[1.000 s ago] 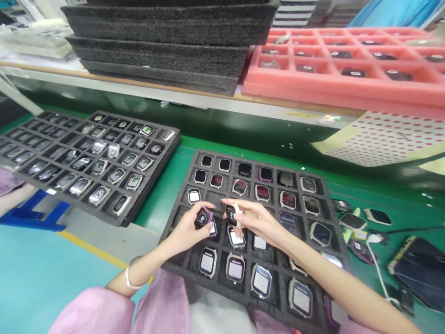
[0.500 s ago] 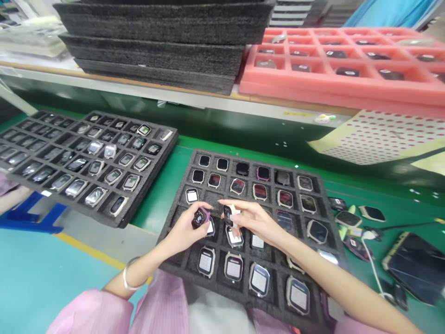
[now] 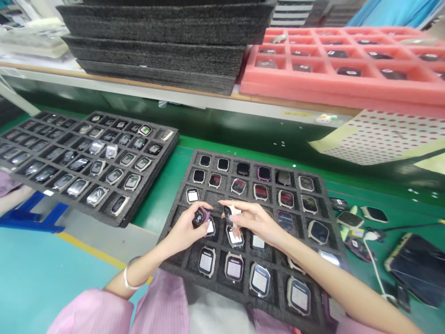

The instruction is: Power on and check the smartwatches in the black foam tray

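Note:
Two smartwatch bodies without straps are held up over a black foam tray [image 3: 222, 253]. My left hand [image 3: 187, 227] is closed on a purple smartwatch [image 3: 200, 217], its dark face lit with a small blue figure. In my right hand [image 3: 252, 218] a cream smartwatch [image 3: 229, 213] is pinched between thumb and fingers, its dark screen turned to the left. Beneath both hands the tray's square pockets hold more strapless watches; several at the front, such as a silver-framed watch [image 3: 260, 279], show white screens, while those at the back have dark or reddish screens.
Another black foam tray [image 3: 130, 218] of watches lies to the left, with a co-worker's arm [image 3: 15, 199] beside it. Loose watches, a white cable [image 3: 378, 278] and a black tablet-like device [image 3: 417, 269] lie right. A shelf behind carries stacked black foam [image 3: 156, 51] and a pink foam tray [image 3: 330, 93].
Both hands keep hold of their watches in almost the same place. The view has shifted very slightly.

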The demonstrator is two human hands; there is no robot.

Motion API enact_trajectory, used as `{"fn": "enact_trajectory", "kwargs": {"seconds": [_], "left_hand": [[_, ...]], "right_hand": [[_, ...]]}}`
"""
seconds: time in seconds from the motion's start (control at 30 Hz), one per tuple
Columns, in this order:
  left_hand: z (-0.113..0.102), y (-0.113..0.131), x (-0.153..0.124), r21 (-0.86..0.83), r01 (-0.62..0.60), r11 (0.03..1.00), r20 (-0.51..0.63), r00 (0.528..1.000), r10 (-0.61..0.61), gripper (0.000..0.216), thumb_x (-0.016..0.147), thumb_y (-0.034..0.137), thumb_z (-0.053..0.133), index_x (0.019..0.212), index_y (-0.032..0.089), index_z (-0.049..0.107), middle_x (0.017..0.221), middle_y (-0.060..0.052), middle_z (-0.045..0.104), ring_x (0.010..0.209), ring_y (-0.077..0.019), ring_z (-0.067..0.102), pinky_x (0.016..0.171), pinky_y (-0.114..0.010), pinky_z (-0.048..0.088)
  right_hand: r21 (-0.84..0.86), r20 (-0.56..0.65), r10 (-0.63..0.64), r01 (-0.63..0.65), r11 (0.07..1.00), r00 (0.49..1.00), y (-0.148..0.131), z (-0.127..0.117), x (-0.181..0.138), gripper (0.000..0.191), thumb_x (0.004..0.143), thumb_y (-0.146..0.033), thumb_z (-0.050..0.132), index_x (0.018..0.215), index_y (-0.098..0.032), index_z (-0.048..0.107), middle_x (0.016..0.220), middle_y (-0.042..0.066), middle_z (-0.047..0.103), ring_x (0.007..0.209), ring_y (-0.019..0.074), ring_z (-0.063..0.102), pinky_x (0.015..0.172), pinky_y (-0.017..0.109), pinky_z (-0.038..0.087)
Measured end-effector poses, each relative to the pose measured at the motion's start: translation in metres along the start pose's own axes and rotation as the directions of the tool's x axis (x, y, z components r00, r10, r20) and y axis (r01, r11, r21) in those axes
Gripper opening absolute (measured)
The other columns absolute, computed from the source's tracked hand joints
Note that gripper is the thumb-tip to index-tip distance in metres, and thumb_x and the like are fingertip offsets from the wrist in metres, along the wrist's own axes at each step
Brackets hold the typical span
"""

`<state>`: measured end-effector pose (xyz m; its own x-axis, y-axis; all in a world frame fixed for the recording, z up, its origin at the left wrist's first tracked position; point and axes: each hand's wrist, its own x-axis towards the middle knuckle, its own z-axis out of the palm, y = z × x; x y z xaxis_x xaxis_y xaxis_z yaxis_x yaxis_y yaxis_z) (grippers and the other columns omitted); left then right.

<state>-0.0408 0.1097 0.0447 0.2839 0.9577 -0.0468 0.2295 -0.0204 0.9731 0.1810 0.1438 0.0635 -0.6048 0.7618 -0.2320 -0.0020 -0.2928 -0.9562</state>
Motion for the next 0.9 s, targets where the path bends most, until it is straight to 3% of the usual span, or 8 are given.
{"fn": "enact_trajectory", "kwargs": {"seconds": [0.2, 0.77, 0.9], "left_hand": [[0.0011, 0.0006, -0.0001, -0.022, 0.015, 1.000, -0.008, 1.000, -0.016, 0.039, 0.078, 0.013, 0.054, 0.116, 0.019, 0.049, 0.095, -0.002, 0.057, 0.080, -0.0152, 0.054, 0.074, -0.024, 0.042], [0.0005, 0.0010, 0.0019, 0.004, -0.005, 1.000, -0.030, 1.000, 0.005, 0.030, 0.077, 0.010, 0.051, 0.106, 0.018, 0.052, 0.096, -0.002, 0.057, 0.086, -0.0159, 0.054, 0.080, -0.025, 0.040], [0.0004, 0.0010, 0.0011, -0.018, 0.007, 1.000, -0.036, 0.999, -0.008, 0.034, 0.079, 0.014, 0.054, 0.112, 0.019, 0.050, 0.091, -0.001, 0.055, 0.077, -0.0147, 0.053, 0.070, -0.023, 0.040]], "right_hand": [[-0.002, 0.003, -0.035, 0.035, 0.999, 0.999, 0.0007, 0.0009, 0.0000, 0.052, 0.085, -0.031, 0.066, 0.131, -0.010, 0.053, 0.057, -0.001, 0.064, 0.048, 0.0118, 0.059, 0.054, 0.024, 0.050], [-0.054, 0.002, -0.016, 0.016, 0.998, 1.000, -0.0019, 0.0013, -0.0003, 0.048, 0.085, -0.032, 0.066, 0.127, -0.011, 0.057, 0.056, -0.001, 0.065, 0.048, 0.0119, 0.060, 0.055, 0.023, 0.049], [-0.071, 0.004, -0.044, 0.044, 0.996, 0.999, -0.0024, 0.0012, -0.0013, 0.049, 0.086, -0.032, 0.064, 0.130, -0.012, 0.054, 0.057, 0.000, 0.066, 0.050, 0.0117, 0.061, 0.058, 0.023, 0.049]]}}
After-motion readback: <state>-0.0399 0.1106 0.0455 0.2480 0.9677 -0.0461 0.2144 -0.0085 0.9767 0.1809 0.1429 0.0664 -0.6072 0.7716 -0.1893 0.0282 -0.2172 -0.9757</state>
